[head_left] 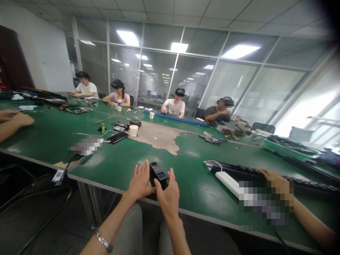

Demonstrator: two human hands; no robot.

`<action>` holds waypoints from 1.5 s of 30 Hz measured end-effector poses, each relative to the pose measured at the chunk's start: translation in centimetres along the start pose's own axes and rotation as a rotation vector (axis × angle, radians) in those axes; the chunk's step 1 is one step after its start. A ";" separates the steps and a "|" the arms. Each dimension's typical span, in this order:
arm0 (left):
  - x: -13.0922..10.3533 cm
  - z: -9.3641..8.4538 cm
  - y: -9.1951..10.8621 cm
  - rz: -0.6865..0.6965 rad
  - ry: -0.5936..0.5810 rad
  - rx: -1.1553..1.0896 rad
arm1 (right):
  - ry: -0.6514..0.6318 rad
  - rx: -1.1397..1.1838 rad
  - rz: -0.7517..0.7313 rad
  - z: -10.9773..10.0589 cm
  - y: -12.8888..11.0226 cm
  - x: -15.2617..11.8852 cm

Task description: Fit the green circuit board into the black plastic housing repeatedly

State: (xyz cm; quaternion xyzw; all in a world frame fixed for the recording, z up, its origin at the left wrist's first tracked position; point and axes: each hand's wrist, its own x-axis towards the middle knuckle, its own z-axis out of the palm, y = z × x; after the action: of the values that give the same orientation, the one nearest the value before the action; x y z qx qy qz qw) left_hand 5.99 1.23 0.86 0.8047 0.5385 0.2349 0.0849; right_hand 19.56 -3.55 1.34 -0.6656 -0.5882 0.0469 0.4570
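Note:
A small black box-shaped device (158, 172) with a little bluish screen and a row of buttons on top is at the green table's near edge. My left hand (140, 180) is against its left side, fingers pointing up and away from me. On the opposite side my right hand (169, 193) curves around the device, its thumb at the near face. Between them the two hands hold the box, whose lower part is partly hidden by my fingers.
Left of centre are a black phone (117, 137), a paper cup (133, 131) and circuit parts. At right, a co-worker's hand (276, 182) rests by a white power strip (230, 184) and a long black part. Several people sit across the green table (196, 209).

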 end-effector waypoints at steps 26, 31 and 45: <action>0.4 -0.3 0.2 0.027 0.000 -0.059 | 0.170 0.053 0.150 -1.8 4.4 1.6; 0.4 -0.4 0.3 0.014 0.008 -0.060 | 0.212 -0.021 0.082 -1.8 4.9 1.3; 0.4 -0.1 0.0 0.025 0.062 -0.087 | 0.225 0.305 0.295 -2.8 1.6 2.1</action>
State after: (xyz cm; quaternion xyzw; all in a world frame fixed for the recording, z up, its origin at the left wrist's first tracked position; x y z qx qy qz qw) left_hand 6.01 1.58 1.08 0.7994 0.5200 0.2838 0.1000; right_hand 23.13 -3.19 2.90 -0.6683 -0.4162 0.1269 0.6033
